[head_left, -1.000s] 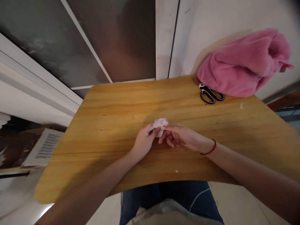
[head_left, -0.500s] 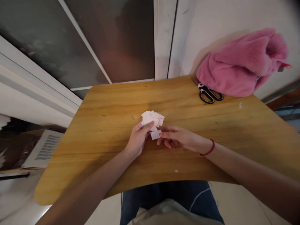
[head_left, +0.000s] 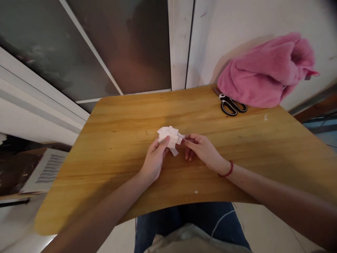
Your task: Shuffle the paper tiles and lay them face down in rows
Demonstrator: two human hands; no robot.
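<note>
Above the wooden table (head_left: 126, 126), my left hand (head_left: 155, 154) grips a fanned bunch of small white paper slips (head_left: 172, 137), its thumb pressed on top. Faint marks show on some of the slips. One slip (head_left: 174, 151) hangs out below the others. From the right, my right hand (head_left: 201, 147) pinches the edge of a slip at the bunch's right side between thumb and forefinger; its other fingers curl beneath. A red cord bracelet circles the right wrist.
Black-handled scissors (head_left: 229, 106) lie at the back right, their blades partly beneath a pink fluffy cloth item (head_left: 265, 73) against the wall. Tiny white scraps (head_left: 196, 192) dot the table. A cardboard box (head_left: 43, 168) stands left of the table, and a sliding door (head_left: 118, 45) rises behind.
My right hand has moved off the lower slip, up and slightly right, to the bunch's right edge. That lower slip now hangs from the bunch. The view has shifted slightly.
</note>
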